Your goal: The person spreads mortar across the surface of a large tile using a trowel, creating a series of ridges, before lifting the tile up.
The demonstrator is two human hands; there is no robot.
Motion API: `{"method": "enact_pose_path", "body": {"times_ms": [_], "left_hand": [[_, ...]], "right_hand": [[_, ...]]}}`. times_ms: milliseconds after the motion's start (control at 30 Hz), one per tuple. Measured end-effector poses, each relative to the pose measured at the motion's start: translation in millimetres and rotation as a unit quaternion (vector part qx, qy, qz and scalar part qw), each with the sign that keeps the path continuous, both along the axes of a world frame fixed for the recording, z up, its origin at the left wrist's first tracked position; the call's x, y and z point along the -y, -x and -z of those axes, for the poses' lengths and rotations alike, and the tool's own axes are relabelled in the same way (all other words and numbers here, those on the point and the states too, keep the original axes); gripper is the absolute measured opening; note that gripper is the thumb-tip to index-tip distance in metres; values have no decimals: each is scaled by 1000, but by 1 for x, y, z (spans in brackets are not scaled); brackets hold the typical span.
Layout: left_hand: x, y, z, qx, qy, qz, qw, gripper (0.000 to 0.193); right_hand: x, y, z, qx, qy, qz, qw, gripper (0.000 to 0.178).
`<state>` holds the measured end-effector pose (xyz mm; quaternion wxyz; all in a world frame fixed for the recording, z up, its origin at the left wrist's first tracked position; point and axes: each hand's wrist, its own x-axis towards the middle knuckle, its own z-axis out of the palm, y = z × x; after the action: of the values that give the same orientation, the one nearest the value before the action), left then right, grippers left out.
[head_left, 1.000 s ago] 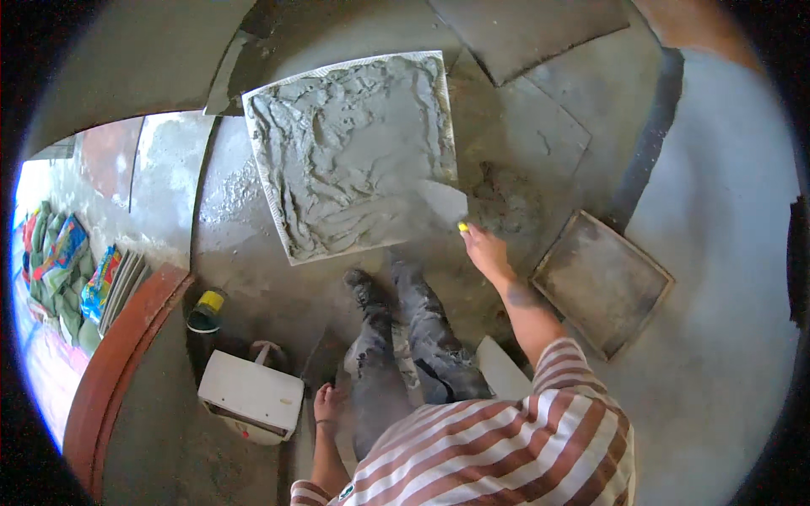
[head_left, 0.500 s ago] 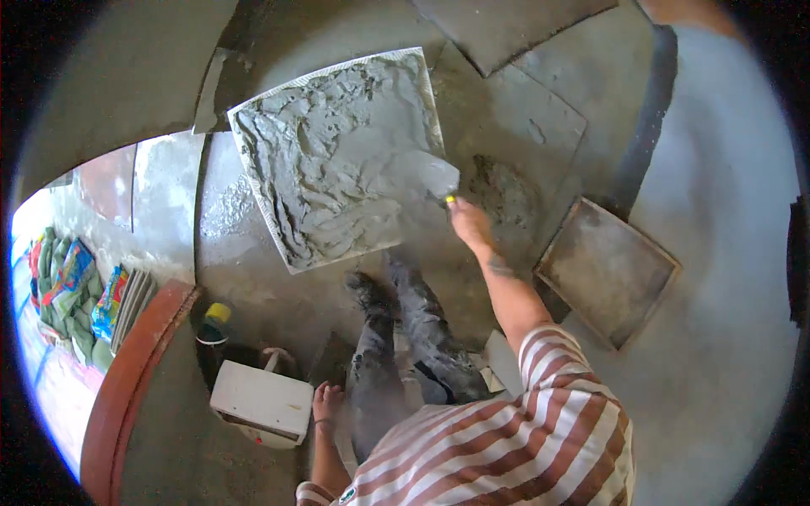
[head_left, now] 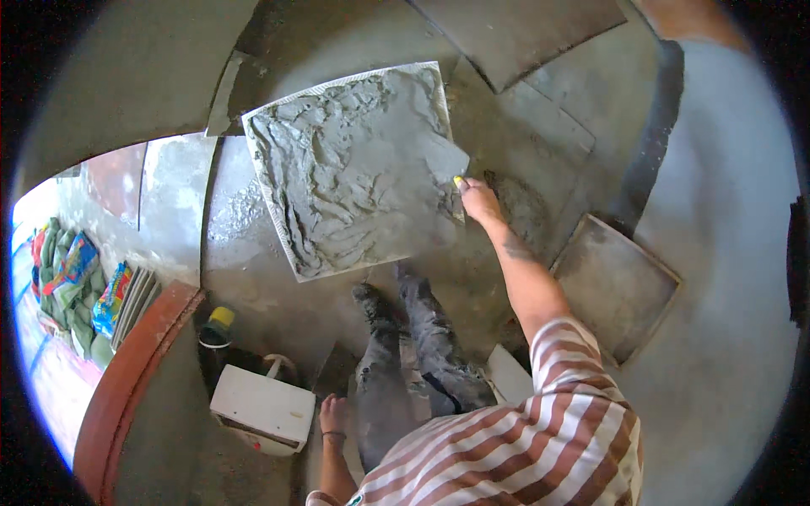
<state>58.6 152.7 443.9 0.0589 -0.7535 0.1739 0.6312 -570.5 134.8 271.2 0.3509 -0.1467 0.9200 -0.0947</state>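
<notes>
My right hand [head_left: 481, 201] is closed round the yellow-tipped handle of a trowel [head_left: 447, 157]. The trowel's flat blade lies on wet grey mortar [head_left: 342, 173] near the right edge of a square tile [head_left: 291, 260]. Thick, ridged mortar covers most of this pale-edged tile, with a smoother area toward its upper right. Low beside my left leg hangs my left hand [head_left: 333, 413], with loose fingers and nothing seen in it. It is nearest to a white box-like object [head_left: 261, 405].
A shallow framed tray [head_left: 620, 287] lies at right, and a large flat slab [head_left: 527, 34] at the top. A dark container with a yellow top [head_left: 219, 325] stands at left. Beyond a reddish-brown ledge [head_left: 139, 396] are green sacks [head_left: 72, 287]. Spilled mortar [head_left: 523, 211] is by my right hand.
The trowel and my right hand have moved slightly up and right along the tile's right side. The mortar there looks smoother. My left hand has dropped slightly lower.
</notes>
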Motion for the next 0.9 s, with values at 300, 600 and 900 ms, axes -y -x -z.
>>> {"method": "enact_pose_path", "body": {"times_ms": [300,600,900], "left_hand": [[-41,-32,-9,13,10,13,1000,38],[-56,-27,-25,-7,-48,-136,989,41],[-64,-15,-21,61,-33,-74,995,38]], "right_hand": [[71,26,-26,-87,-25,-174,981,34],[113,25,-58,-125,80,-223,963,29],[140,79,-11,-135,2,-202,970,33]]}}
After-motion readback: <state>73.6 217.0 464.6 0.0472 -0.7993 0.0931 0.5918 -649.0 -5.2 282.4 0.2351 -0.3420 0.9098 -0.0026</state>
